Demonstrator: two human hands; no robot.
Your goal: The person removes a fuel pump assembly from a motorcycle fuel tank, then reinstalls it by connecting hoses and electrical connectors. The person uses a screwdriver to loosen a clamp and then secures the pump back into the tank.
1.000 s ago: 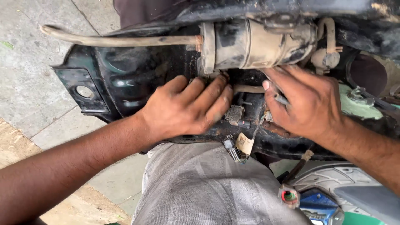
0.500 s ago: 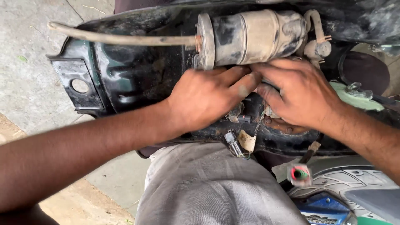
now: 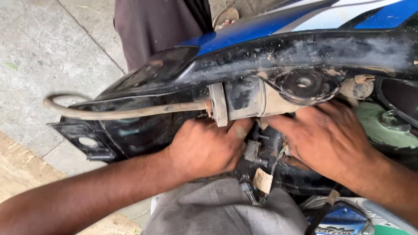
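Both hands work under a dusty metal cylinder (image 3: 246, 101) fixed beneath the black underside of a scooter (image 3: 305, 52), whose blue and white panel runs above it. The left hand (image 3: 204, 148) lies just below the cylinder's flanged end, knuckles up, fingers curled in toward the black plastic behind — whether they close on anything cannot be told, since the fingertips are hidden. The right hand (image 3: 328, 139) sits below and to the right of the cylinder, fingers spread and pressed onto the dark parts there; what it touches underneath is also hidden. The hands are near each other but apart, and in the gap between them, just below the cylinder, sits a small grey connector (image 3: 251, 151) with a pale tag (image 3: 262, 180) hanging lower. A tan hose (image 3: 122, 113) runs left from the cylinder's end and curls back. Below the cylinder lies grey cloth (image 3: 217, 213) — behind the scooter stands another person's dark trouser leg (image 3: 148, 30).
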